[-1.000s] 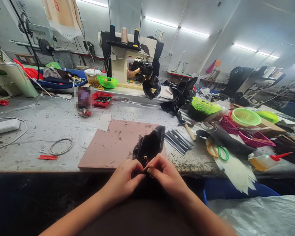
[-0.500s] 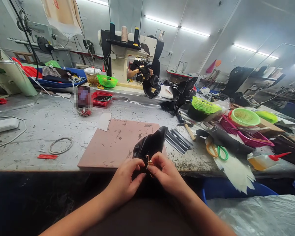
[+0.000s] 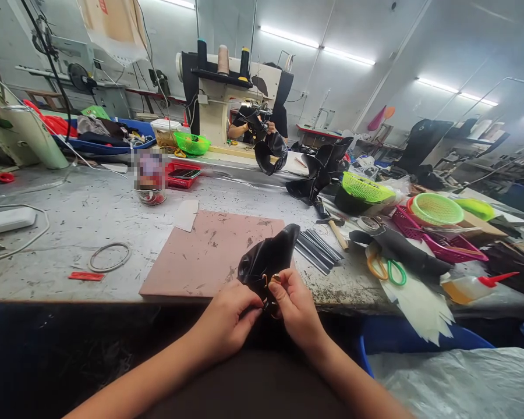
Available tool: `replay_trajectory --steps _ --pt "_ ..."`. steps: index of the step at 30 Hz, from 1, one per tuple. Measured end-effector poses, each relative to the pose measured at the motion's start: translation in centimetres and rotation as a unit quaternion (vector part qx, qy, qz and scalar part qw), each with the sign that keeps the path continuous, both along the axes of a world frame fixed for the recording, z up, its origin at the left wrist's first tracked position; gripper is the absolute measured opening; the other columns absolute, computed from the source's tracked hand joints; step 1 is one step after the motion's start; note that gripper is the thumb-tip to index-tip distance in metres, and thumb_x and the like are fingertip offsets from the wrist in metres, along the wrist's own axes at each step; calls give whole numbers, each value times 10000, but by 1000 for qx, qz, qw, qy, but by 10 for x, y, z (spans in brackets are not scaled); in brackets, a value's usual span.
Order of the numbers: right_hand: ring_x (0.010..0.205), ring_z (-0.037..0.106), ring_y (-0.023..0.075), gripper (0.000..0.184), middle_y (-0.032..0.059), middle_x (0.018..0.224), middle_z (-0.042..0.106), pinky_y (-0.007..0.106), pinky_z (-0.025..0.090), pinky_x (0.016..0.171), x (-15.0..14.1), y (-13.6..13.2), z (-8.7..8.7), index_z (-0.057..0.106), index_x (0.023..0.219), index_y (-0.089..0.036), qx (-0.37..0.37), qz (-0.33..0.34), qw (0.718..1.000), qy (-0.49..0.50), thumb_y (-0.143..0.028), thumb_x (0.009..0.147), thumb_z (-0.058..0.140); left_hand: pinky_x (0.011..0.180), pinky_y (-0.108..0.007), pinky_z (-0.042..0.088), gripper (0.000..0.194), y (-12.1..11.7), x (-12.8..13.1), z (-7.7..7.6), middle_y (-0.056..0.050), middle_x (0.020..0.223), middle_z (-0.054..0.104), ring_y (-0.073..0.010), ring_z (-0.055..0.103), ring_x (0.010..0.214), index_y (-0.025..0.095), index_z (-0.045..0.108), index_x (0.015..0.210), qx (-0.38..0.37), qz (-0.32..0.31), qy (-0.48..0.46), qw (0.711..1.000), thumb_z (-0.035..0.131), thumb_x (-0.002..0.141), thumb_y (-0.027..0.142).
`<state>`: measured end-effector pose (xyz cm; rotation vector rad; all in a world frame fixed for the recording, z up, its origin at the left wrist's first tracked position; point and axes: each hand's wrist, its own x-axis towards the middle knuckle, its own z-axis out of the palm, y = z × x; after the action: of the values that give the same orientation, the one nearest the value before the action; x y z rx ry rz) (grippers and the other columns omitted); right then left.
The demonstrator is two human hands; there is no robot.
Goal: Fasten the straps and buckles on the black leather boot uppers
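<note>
A black leather piece (image 3: 271, 251), glossy and curved, stands at the near edge of the pinkish-brown board (image 3: 205, 250). My right hand (image 3: 297, 308) pinches a gold metal buckle (image 3: 275, 278) between thumb and forefinger, in front of the leather. Close beside it on the left, my left hand (image 3: 229, 317) is closed, thumb and forefinger pinching the end of a thin black strap (image 3: 265, 304). The strap runs toward the buckle. How the two join is hidden by my fingers.
Black strips (image 3: 318, 250) and a hammer (image 3: 338, 234) lie right of the board, scissors (image 3: 395, 272) and a glue bottle (image 3: 475, 285) farther right. A wire coil (image 3: 110, 258) lies left. Behind, a person's hands (image 3: 268, 126) work at a sewing machine (image 3: 213, 110).
My right hand has moved slightly up and right with the buckle, which now shows more. The left hand stays low with the strap. The co-worker's hands have shifted at the sewing machine.
</note>
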<state>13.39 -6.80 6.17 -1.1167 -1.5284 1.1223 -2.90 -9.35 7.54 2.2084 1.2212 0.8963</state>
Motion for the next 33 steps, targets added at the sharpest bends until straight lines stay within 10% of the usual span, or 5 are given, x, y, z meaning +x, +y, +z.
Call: replay_trajectory --steps 7,26,33 --pt "562 468 94 301 -33 664 477 236 455 517 5 4 26 441 730 -197 -76 131 988 19 -429 696 630 701 -293 422 132 -1 -1 -2 -28 807 571 -165 524 766 191 554 824 -76 48 -53 995 433 818 243" --pt "506 410 75 361 -67 584 414 221 375 508 1 2 27 418 687 -195 -91 125 986 66 -496 700 616 734 -286 384 175 7 -1 -1 -2 741 549 -166 499 765 163 564 731 -289 8 -269 919 591 643 312" --pt "718 493 109 371 -5 805 526 249 410 678 14 4 30 519 980 -188 -81 229 969 32 -375 697 669 603 -241 346 216 10 -6 2 22 647 493 -123 435 640 157 544 690 -334 -1 -277 901 596 669 365"
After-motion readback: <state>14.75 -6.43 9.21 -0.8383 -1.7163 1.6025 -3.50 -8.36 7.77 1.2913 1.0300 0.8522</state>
